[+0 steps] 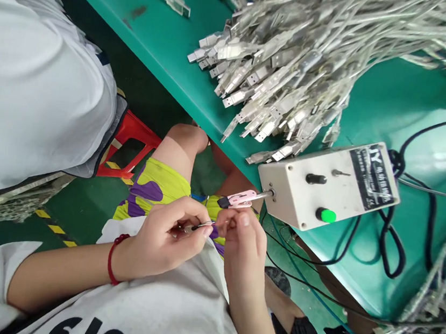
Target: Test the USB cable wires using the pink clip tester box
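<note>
Pinching a thin cable end (201, 225) between both sets of fingers, the left hand (161, 240) and right hand (243, 245) hold it in the lap, just below the pink clip (239, 199) projecting from the white box (327, 182). This probably keeps it within reach of the clip. A heap of USB cables (301, 63) lies on the green surface (161, 35) above.

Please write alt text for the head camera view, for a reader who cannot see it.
A person's left hand and right hand pinch a thin cable end between them, just below a pink clip on the shaft of a white control box. The box sits on a green table beside a heap of USB cables.
</note>
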`<state>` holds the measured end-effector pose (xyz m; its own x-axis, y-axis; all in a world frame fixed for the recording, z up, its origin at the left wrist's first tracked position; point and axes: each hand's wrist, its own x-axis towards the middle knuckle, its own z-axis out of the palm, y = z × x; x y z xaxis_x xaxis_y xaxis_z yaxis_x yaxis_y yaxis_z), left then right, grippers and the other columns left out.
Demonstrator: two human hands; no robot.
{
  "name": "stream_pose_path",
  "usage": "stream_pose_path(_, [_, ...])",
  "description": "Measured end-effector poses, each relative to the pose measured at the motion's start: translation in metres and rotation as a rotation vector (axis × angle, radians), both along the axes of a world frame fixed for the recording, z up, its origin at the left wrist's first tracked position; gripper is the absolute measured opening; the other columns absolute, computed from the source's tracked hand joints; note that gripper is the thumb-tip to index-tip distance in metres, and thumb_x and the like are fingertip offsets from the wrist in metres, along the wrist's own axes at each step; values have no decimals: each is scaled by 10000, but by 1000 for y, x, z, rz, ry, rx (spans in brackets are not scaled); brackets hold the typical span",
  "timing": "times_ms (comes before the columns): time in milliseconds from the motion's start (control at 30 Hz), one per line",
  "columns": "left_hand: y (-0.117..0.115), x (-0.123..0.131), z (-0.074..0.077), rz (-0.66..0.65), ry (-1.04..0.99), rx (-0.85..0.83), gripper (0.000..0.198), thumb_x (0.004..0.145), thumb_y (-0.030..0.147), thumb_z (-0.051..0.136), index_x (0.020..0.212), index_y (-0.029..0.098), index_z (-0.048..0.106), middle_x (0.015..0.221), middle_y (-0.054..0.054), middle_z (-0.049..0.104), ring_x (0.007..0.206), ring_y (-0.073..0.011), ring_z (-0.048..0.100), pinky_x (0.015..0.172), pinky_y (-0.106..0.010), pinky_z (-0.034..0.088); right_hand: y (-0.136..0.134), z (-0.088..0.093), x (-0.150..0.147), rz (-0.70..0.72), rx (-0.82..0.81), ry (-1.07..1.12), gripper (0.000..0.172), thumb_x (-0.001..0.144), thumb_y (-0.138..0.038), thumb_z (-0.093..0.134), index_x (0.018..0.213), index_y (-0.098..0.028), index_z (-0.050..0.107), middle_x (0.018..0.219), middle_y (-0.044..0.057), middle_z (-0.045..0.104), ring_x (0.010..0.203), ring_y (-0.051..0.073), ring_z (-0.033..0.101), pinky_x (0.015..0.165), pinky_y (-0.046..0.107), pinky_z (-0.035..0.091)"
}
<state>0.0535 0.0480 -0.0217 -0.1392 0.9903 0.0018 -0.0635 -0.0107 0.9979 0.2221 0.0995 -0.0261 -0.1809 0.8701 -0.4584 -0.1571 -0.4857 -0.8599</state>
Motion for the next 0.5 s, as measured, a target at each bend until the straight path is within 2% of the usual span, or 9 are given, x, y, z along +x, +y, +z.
stream_pose_path(100, [3, -1, -5, 31, -19, -28, 162, 1075, 107, 733, 1073, 257, 671, 768, 76, 623, 596, -70, 533, 526, -162, 402, 13, -3, -4, -100, -81, 169, 461, 904, -634, 981, 1263, -352, 917, 936, 19, 709, 778, 129, 573, 722, 223, 536])
stream_pose_path(167, [4, -2, -7, 37, -41, -53, 148, 1082, 122, 734, 1073, 257, 673, 762, 75, 617, 601, -77, 536, 535, -173, 414, 20, -2, -7, -115, -147, 273, 526, 864, -587, 1027, 1330, -377, 900, 939, 9, 699, 721, 102, 528, 690, 200, 535])
stream_pose_path(233, [6, -3, -10, 34, -62, -66, 138, 1084, 134, 737, 1066, 254, 673, 759, 73, 625, 597, -80, 531, 532, -181, 409, 24, -1, -10, -94, -170, 338, 510, 880, -592, 1019, 1314, -346, 910, 815, -23, 612, 618, 77, 401, 608, 179, 485])
stream_pose_path(333, [10, -4, -11, 23, -85, -72, 127, 1083, 140, 739, 1057, 246, 673, 760, 67, 641, 594, -80, 531, 529, -186, 402, 26, -4, -15, -62, -133, 367, 442, 913, -642, 984, 1199, -308, 940, 619, -96, 364, 535, 71, 179, 509, 173, 365])
stream_pose_path(400, [13, -5, -11, 22, -95, -81, 123, 1083, 143, 736, 1053, 244, 672, 751, 70, 631, 597, -81, 532, 537, -186, 407, 26, -6, -18, -85, -113, 346, 372, 910, -633, 992, 1101, -318, 948, 560, -120, 255, 521, 71, 106, 487, 176, 310])
stream_pose_path(500, [18, -5, -12, 27, -100, -88, 129, 1072, 141, 737, 1029, 239, 666, 735, 78, 605, 588, -78, 511, 538, -185, 402, 26, -8, -20, -138, -127, 308, 318, 899, -611, 1008, 1034, -330, 943, 519, -129, 210, 511, 74, 72, 478, 186, 272])
